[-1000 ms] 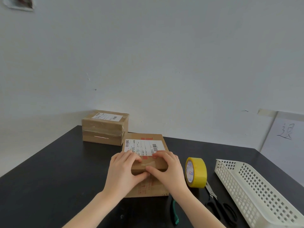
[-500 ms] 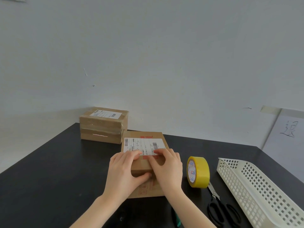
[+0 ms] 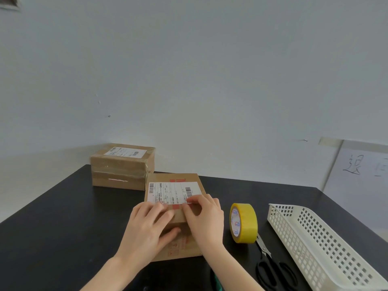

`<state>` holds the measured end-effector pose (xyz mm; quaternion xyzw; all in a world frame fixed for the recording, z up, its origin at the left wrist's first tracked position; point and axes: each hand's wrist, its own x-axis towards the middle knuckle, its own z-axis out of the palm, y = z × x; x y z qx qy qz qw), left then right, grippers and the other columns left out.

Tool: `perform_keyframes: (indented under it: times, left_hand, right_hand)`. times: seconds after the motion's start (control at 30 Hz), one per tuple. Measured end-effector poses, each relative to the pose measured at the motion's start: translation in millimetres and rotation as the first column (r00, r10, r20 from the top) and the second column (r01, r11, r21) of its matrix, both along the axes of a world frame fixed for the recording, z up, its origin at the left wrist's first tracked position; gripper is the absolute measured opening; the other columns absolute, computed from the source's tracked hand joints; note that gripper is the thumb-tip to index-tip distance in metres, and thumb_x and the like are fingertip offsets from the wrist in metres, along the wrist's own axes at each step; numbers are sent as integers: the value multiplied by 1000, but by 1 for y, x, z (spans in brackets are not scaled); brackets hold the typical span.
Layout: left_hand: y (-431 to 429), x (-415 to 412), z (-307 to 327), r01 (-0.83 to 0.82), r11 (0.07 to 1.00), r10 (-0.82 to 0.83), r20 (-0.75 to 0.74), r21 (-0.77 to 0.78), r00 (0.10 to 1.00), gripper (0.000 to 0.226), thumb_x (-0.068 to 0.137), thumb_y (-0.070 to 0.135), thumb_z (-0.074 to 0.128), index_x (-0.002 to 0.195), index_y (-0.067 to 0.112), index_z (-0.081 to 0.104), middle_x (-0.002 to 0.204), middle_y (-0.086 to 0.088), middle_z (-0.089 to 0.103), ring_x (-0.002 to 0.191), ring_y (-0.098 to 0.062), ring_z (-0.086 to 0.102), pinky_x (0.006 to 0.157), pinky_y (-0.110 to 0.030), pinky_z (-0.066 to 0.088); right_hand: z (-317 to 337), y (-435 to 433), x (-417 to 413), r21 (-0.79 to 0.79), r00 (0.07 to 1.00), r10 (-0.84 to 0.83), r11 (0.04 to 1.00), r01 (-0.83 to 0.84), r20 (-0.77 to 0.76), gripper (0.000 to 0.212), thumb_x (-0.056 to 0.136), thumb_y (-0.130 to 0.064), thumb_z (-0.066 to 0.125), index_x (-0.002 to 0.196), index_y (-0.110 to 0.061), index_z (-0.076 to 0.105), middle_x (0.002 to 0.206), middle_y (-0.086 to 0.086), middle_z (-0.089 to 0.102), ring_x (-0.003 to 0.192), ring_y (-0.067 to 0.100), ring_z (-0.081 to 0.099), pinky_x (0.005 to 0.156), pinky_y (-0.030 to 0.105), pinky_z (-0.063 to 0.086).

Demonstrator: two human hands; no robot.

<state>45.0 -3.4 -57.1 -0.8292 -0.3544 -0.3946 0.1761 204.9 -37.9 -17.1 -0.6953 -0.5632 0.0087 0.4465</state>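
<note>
While seemingly smoothing the label [image 3: 172, 191] onto the box [image 3: 159, 177] at mid-tabletop [image 3: 63, 217]: pressing with left hand [image 3: 147, 225] flat and open, with right hand [image 3: 206, 219] bent-fingered at the label's near edge; pinching or pressing, cannot tell. Next: rub that edge down evenly. Beside, right: tape roll [image 3: 244, 222], scissors [image 3: 270, 267], basket [image 3: 315, 238]; behind, left: second box [image 3: 119, 171]. Nothing blocking.

Soft, even light fills my view, bright but flat. The wall [image 3: 189, 70] greys toward the left corner. My left hand [image 3: 147, 226] and right hand [image 3: 206, 221] throw only faint shadows on the box [image 3: 178, 178]. The basket [image 3: 289, 234] bows at the edge; the label [image 3: 173, 191] is blurred.
</note>
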Motion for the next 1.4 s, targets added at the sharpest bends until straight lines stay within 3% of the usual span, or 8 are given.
perform_keyframes:
  times: [0.2,0.4,0.5,0.6,0.73,1.1,1.23,1.4]
  left_hand:
    - [-5,1,6,30,996,-25,51,-85,998,48,93,58,32,98,24,66,103,7,62,100,-16,57,94,-33,40]
    - [-5,-9,19,90,981,-73,104,-171,992,38,92,57,37,108,32,62,111,19,57,111,-2,49,112,-26,20]
    - [-6,-15,20,99,978,-84,89,-186,993,40,88,58,43,115,33,60,120,21,55,118,3,44,116,-24,13]
    - [-5,-24,19,95,976,-86,55,-194,995,44,87,60,43,119,35,58,126,21,50,124,2,38,117,-22,8]
    - [-1,-38,18,70,974,-71,7,-213,997,46,90,62,33,121,37,56,129,20,50,126,1,38,117,-21,6]
    - [13,-85,21,13,973,-17,-14,-229,1000,53,97,53,17,125,34,57,134,18,48,131,-2,31,115,-29,16]
    - [16,-90,27,4,965,20,90,-261,996,43,93,42,29,116,34,63,125,18,52,124,-5,39,105,-39,31]
    - [20,-92,38,-16,929,84,169,-371,982,23,93,45,48,107,38,64,118,15,51,116,-10,40,96,-39,38]
  right_hand:
    - [0,2,-1,-13,1000,-12,1000,12,10,14,93,-40,56,101,-34,67,101,-20,60,95,1,43,84,24,38]
    - [25,-4,26,-37,918,201,973,-227,-341,15,96,-36,54,105,-32,65,102,-17,65,96,-1,58,79,16,47]
    - [31,1,41,-56,957,208,973,-223,-202,23,98,-33,50,116,-29,65,121,-15,60,108,1,52,85,14,41]
    - [30,9,52,-194,974,224,954,-227,-34,35,100,-37,46,131,-30,59,146,-14,45,135,11,37,111,33,33]
    - [30,9,58,-354,957,272,908,-223,95,38,101,-43,38,135,-36,54,155,-14,32,147,13,20,119,43,16]
    - [31,-12,36,-249,904,375,913,-322,206,32,100,-43,44,112,-32,72,132,-19,59,144,9,26,121,42,7]
    - [32,-18,26,-205,882,401,912,-356,249,32,98,-45,47,110,-32,73,122,-17,64,132,6,38,115,31,10]
    - [31,-24,14,-264,845,493,860,-437,207,35,96,-50,45,114,-35,70,119,-14,60,120,7,44,113,40,23]
